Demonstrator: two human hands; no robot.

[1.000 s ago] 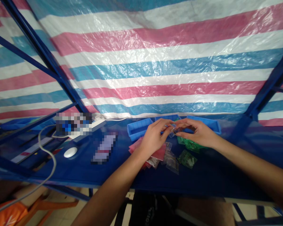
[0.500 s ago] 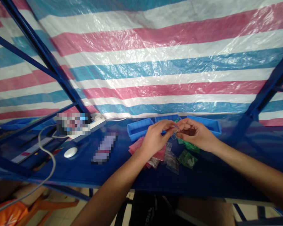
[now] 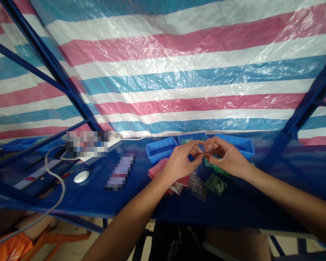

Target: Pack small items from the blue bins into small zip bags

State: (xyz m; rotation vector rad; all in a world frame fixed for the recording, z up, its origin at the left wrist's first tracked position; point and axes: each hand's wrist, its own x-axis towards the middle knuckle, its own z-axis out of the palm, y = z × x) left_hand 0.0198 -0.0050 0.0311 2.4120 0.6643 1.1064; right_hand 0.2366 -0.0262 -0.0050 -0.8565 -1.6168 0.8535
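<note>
My left hand (image 3: 183, 157) and my right hand (image 3: 225, 156) meet fingertip to fingertip above the table. Pinched between them is a small clear plastic bag (image 3: 205, 149); the fingers hide most of it, and I cannot make out its contents. Beneath my left hand lie pink bags (image 3: 157, 167) in a loose pile. Clear bags with brownish contents (image 3: 197, 187) lie just right of that pile. A green bag (image 3: 216, 183) is on the table below my right hand, and more green bags (image 3: 221, 170) are partly covered by that hand.
Behind my hands stand a blue bin (image 3: 161, 149), a second bin (image 3: 192, 137) with green bags, and a third bin (image 3: 243, 143). To the left are a blurred-out flat object (image 3: 121, 171), a white mouse (image 3: 81, 176) and a white cable (image 3: 62, 188). Another person's orange clothing (image 3: 12, 241) shows at lower left.
The clear bag has risen slightly and shows less below the fingers. My left fingertips have shifted a little to the right, and the left thumb and fingers now form a rounder pinch.
</note>
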